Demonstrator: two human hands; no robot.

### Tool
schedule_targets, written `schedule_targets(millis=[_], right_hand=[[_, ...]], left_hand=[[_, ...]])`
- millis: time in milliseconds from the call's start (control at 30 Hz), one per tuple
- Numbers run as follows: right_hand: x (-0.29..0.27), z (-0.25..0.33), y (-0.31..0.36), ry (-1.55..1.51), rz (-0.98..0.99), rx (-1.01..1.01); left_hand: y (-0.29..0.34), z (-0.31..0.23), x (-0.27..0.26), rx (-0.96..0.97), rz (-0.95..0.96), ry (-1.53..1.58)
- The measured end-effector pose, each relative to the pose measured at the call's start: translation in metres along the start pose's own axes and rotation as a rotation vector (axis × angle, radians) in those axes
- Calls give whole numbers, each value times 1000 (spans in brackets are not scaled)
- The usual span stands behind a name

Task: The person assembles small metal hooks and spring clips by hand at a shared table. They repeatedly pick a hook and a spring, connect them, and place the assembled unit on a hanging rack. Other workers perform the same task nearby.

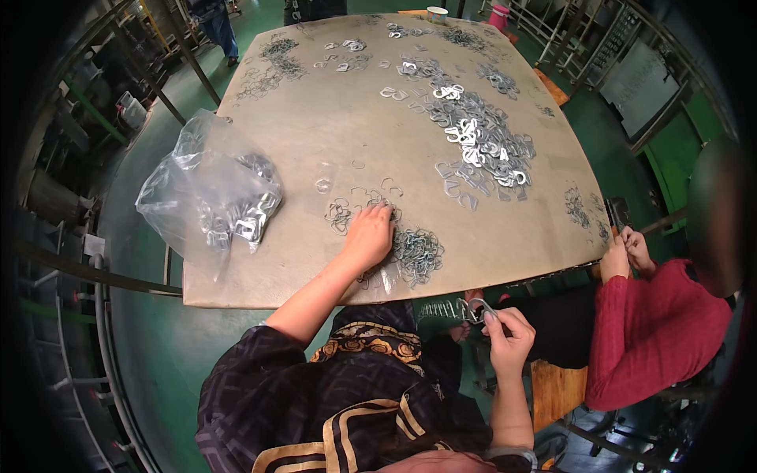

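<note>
Cannot see the clips point(419, 254) beneath the left hand point(371, 235) at the centre, nor the end of the ring point(479, 301) inside the right hand point(511, 335) at four o'clock. Cannot count the parts point(254, 222) inside the cloudy bag point(188, 189) at nine. Find the co-worker's head point(715, 213) at three blurred, the people point(219, 33) around eleven and twelve cut off above.

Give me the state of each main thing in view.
Left hand grip, palm-down, closure unclear
Right hand grip, closed on bent grey metal loop
Clear plastic bag, slumped, partly filled
Thin grey wire pieces, loosely heaped
Flat silvery metal buckles, loosely piled, some scattered
Small pale round tub, upright
</note>
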State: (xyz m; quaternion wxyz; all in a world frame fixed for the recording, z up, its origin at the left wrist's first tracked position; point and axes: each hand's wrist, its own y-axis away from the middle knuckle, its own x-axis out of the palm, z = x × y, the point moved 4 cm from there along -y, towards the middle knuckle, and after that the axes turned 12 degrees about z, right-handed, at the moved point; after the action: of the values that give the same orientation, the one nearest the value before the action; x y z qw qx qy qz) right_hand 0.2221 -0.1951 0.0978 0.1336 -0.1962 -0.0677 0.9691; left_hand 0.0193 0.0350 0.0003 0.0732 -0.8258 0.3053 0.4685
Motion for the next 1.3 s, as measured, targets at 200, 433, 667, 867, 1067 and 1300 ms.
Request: schedule_targets(millis=[200,433,667,867,1067,1300], right_hand=[[-1,-4,-3,50,4,9],[-8,-10,3,-5,-13,39],[-4,-13,-6,-30,-21,-18],[-10,-6,0,95,-37,-80],[-15,-9,5,82,-68,-35],[-13,-11,3,97,-43,-67]], left_hand=[[-37,-54,21,242,-102,-24],[-18,-6,-43,38,-389,3],[-37,-7,-29,184,-261,-99],[-86,-37,3,423,-252,-239],[-105,-55,9,561,-92,-527],[-107,-17,-9,493,-78,-476]])
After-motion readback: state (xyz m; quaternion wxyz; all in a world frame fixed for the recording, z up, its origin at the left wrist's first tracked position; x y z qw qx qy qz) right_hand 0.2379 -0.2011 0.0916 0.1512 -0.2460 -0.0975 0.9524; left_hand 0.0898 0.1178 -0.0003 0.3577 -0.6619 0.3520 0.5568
